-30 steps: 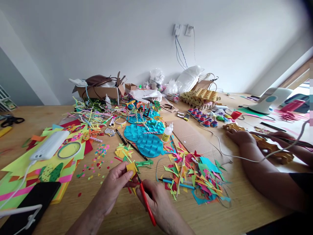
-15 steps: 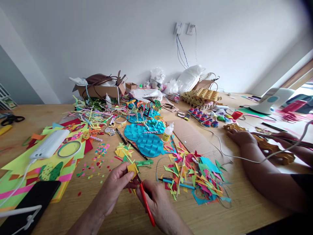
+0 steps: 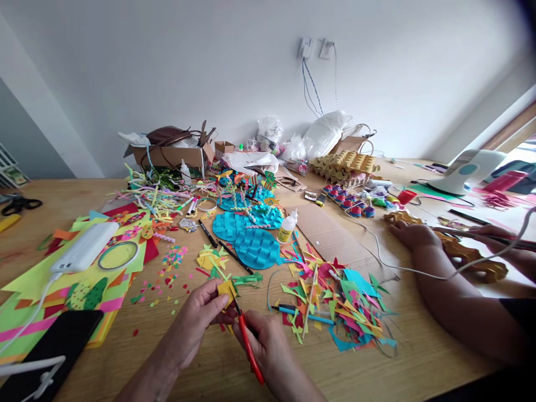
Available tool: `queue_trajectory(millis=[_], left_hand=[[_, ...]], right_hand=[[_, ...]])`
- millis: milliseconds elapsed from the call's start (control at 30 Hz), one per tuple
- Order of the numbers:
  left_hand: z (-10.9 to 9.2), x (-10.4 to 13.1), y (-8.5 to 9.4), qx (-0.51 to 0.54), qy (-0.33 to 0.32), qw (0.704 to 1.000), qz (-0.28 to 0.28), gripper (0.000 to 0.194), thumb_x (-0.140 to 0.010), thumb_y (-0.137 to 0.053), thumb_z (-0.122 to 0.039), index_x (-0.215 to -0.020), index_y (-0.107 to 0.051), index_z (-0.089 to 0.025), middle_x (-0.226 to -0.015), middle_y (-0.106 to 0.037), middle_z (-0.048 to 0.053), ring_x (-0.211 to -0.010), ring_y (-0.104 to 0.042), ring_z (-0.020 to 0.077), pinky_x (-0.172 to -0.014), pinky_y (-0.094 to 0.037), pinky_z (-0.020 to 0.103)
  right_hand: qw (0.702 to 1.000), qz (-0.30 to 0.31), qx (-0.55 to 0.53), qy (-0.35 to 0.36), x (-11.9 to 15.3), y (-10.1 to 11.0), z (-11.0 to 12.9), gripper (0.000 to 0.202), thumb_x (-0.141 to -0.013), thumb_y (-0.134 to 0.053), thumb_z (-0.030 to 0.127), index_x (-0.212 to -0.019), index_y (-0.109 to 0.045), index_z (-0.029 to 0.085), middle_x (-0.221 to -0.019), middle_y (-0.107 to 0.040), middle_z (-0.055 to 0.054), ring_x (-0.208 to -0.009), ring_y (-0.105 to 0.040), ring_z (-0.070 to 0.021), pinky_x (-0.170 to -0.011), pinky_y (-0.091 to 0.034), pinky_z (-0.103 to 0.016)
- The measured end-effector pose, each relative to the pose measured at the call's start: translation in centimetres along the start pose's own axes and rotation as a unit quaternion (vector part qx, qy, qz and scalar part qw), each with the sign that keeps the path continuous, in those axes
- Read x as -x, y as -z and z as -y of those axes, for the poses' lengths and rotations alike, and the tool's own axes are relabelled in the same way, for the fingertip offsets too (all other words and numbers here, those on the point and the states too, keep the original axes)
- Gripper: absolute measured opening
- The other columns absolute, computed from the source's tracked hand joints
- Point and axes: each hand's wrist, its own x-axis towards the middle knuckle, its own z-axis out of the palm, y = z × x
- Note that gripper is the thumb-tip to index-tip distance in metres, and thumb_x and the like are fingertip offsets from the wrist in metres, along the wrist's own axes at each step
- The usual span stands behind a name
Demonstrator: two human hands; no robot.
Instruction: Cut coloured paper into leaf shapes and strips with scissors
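Low in the middle of the head view, my left hand (image 3: pixel 204 312) pinches a small yellow-orange paper piece (image 3: pixel 226 290) between thumb and fingers. My right hand (image 3: pixel 268 340) is closed round red-handled scissors (image 3: pixel 250 347), whose blades reach up to the paper's right edge. Part of the blades is hidden behind the paper and fingers. Beyond my hands lie a yellow paper fish (image 3: pixel 207 260) and green paper scraps (image 3: pixel 248 278). Farther back are round blue paper pieces (image 3: pixel 256 248), with a glue bottle (image 3: pixel 287 226) standing to their right.
Paper scraps (image 3: pixel 352 298) are heaped right of my hands. Coloured sheets with a power bank (image 3: pixel 86 245) and a black phone (image 3: pixel 54 354) lie at left. Another person's hand (image 3: pixel 412 234) rests on egg-carton card at right, below a white cable (image 3: pixel 379 254).
The scissors' handles and my right hand have shifted very slightly to the left. At right, the other person's arm and the egg-carton piece have moved slightly.
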Motion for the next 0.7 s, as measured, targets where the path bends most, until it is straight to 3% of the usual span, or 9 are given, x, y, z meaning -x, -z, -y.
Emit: queue_trajectory(millis=[167, 333, 700], left_hand=[[-0.1, 0.2, -0.3, -0.011, 0.001, 1.0, 0.018, 0.009, -0.074, -0.057, -0.026, -0.073, -0.058, -0.016, -0.067, -0.059, 0.0, -0.064, -0.053, 0.0139, -0.059, -0.045, 0.024], [-0.1, 0.4, -0.8, -0.022, 0.009, 1.0, 0.0, 0.012, -0.071, -0.06, -0.028, -0.071, -0.06, -0.016, -0.06, -0.052, -0.003, -0.054, -0.047, 0.0101, -0.052, -0.038, 0.019], [1.0, 0.2, -0.1, -0.021, 0.036, 0.999, -0.007, 0.013, -0.073, -0.059, -0.028, -0.072, -0.061, -0.015, -0.066, -0.058, -0.001, -0.061, -0.052, 0.0125, -0.056, -0.041, 0.022]], right_hand=[[1.0, 0.001, -0.025, -0.005, 0.0, -0.1, 0.0, 0.033, -0.082, -0.044, 0.033, -0.055, -0.047, 0.015, -0.051, -0.032, 0.005, -0.05, -0.029, -0.0076, -0.044, -0.021, -0.019], [0.998, 0.007, -0.054, 0.015, 0.0, -0.2, -0.2, 0.035, -0.085, -0.04, 0.036, -0.064, -0.057, 0.013, -0.054, -0.041, 0.004, -0.052, -0.035, -0.0084, -0.046, -0.026, -0.018], [0.999, 0.011, -0.033, -0.009, -0.1, -0.8, -1.2, 0.039, -0.083, -0.041, 0.04, -0.055, -0.05, 0.014, -0.051, -0.034, 0.004, -0.049, -0.031, -0.0083, -0.044, -0.023, -0.02]])
